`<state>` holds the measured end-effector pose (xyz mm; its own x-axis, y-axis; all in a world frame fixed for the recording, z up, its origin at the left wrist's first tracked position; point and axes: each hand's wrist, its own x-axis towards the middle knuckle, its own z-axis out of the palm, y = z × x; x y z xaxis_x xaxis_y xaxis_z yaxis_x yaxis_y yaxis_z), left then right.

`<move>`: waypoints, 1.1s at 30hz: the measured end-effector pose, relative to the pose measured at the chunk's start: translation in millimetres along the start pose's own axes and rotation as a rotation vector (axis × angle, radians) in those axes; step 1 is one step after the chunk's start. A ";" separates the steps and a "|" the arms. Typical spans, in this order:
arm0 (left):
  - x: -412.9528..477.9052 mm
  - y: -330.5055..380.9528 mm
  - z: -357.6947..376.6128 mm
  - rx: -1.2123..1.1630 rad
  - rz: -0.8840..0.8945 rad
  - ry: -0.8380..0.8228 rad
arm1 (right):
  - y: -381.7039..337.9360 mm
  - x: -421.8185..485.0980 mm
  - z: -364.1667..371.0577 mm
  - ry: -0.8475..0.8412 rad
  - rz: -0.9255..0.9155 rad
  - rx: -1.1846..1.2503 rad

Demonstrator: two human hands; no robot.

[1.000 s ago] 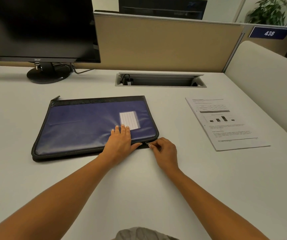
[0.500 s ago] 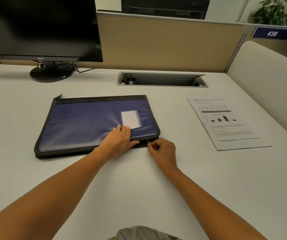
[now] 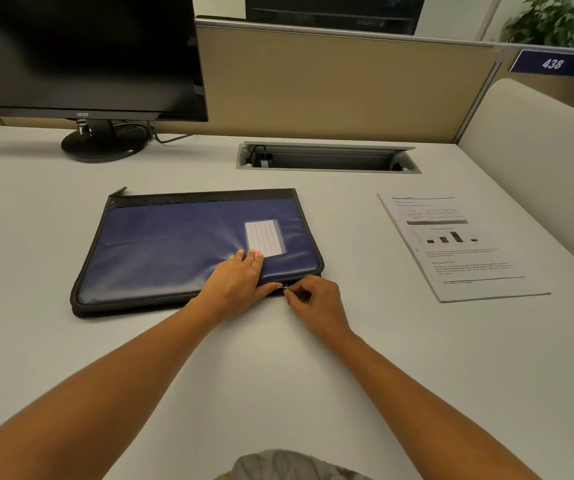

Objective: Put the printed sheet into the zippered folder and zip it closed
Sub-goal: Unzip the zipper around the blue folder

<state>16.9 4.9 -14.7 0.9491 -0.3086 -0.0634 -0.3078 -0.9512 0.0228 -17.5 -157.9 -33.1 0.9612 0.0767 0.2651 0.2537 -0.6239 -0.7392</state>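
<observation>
Our left hand (image 3: 240,282) presses flat, fingers spread, on the folder (image 3: 181,251); our right hand (image 3: 316,299) pinches its zipper pull (image 3: 284,287). The sheet (image 3: 458,244) lies well right.

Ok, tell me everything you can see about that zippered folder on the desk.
The zippered folder lies flat on the white desk, closed: a navy, slightly shiny cover with black zipper edging and a lined label pocket. The left hand presses on its near right part; the right hand pinches the zipper pull at the near edge.
</observation>
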 end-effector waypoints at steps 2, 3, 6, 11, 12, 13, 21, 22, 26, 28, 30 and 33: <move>-3.5 -3.8 1.9 -0.041 0.014 0.028 | 0.3 0.6 -0.9 0.036 0.032 0.006; -5.8 -7.0 2.9 -0.065 0.029 0.033 | 0.8 1.2 -1.7 0.051 0.047 0.012; -13.1 -20.4 2.8 -0.118 0.086 0.025 | 2.2 2.5 -3.3 0.085 0.095 0.013; -23.6 -36.0 -0.7 -0.043 0.057 0.014 | 12.1 7.4 -16.2 0.208 0.199 0.052; -24.6 -38.6 -1.3 -0.024 0.039 0.008 | 14.4 9.1 -20.0 0.230 0.214 0.058; -25.6 -40.9 -2.0 -0.009 0.019 -0.003 | 16.6 10.7 -23.6 0.244 0.225 0.060; -15.3 -30.7 -8.9 0.123 0.017 -0.133 | 20.8 19.4 -24.9 0.287 0.239 0.030; -13.7 -28.5 -8.7 0.133 0.019 -0.132 | 20.9 19.8 -24.0 0.282 0.232 0.022; -8.8 -20.3 -6.6 0.133 0.019 -0.136 | 18.3 18.6 -16.2 0.197 0.164 -0.001; -7.1 -16.1 -6.0 0.140 0.024 -0.128 | 13.5 17.7 -8.1 0.131 0.121 0.000; -5.6 -12.5 -6.0 0.142 0.025 -0.121 | 7.3 16.1 0.8 0.083 0.085 0.003; -4.6 -9.6 -6.7 0.142 0.024 -0.121 | -0.3 14.1 11.4 0.039 0.035 0.020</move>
<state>15.9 15.4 -8.0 0.9290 -0.3206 -0.1847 -0.3444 -0.9318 -0.1147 -2.8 -147.8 -36.3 0.9646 0.0245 0.2626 0.2225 -0.6101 -0.7604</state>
